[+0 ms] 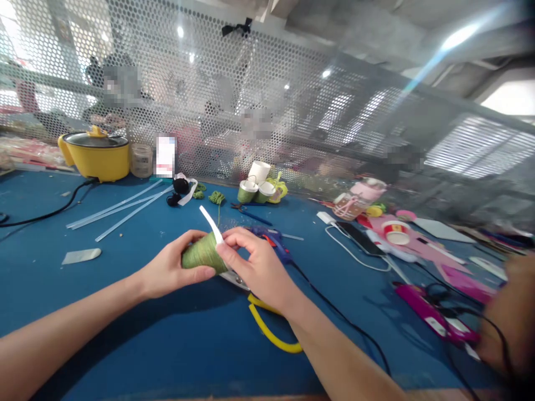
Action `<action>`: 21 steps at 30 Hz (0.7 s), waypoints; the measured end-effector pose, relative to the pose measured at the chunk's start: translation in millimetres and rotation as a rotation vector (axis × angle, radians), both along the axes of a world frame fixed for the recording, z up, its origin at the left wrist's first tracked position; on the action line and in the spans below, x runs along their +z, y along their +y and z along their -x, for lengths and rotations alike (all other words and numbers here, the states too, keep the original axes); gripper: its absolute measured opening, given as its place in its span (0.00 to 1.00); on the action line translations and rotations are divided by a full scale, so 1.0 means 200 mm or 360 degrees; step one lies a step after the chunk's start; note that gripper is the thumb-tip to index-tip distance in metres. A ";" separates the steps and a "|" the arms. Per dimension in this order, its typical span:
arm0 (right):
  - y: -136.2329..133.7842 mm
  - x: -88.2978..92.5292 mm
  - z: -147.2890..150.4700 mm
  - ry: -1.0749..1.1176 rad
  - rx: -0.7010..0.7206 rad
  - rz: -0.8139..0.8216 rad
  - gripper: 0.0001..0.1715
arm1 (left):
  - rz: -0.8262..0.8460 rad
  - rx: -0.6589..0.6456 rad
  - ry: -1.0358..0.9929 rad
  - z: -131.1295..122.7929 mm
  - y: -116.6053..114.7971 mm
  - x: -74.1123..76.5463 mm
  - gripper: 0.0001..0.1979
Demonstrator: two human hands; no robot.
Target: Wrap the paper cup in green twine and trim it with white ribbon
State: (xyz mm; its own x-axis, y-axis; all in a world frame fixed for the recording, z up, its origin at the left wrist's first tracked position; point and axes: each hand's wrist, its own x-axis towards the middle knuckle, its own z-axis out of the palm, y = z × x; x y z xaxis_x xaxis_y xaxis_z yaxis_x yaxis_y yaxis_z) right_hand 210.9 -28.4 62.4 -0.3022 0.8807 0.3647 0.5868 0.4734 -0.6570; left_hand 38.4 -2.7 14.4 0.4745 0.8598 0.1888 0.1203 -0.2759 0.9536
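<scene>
My left hand (171,267) is wrapped around a cup covered in green yarn (203,256), tilted on its side above the blue table. With thumb and fingers, my right hand (254,262) pinches a narrow white strip (212,223) at the right end of the cup. The strip's free end sticks up to the left; whether it is paper or tape I cannot tell. Partly behind my right hand lies a blue glue gun (278,245). Scissors with yellow handles (271,331) lie below that hand, their blades mostly hidden.
Clear glue sticks (121,209) lie left of a small green yarn bundle (216,197). Behind are a yellow electric pot (98,156) and several white cups (259,171). A phone (360,238), cables and a magenta power strip (434,317) lie right, near another person's blurred arm (510,317).
</scene>
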 end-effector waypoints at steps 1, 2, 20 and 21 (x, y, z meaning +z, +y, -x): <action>0.00 -0.01 0.00 0.0031 0.0013 0.0044 0.12 | -0.0070 0.0037 0.0026 0.00 0.00 0.00 0.26; 0.00 -0.02 -0.01 0.0058 0.0020 0.0077 0.12 | -0.0120 0.0061 0.0038 0.00 0.00 0.00 0.26; 0.01 -0.04 -0.06 0.0185 0.0153 0.0444 0.11 | 0.0150 0.0002 0.0062 -0.01 0.01 0.02 0.25; 0.01 -0.04 -0.06 0.0210 0.0141 0.0479 0.12 | 0.0171 0.0013 0.0063 -0.01 0.01 0.02 0.25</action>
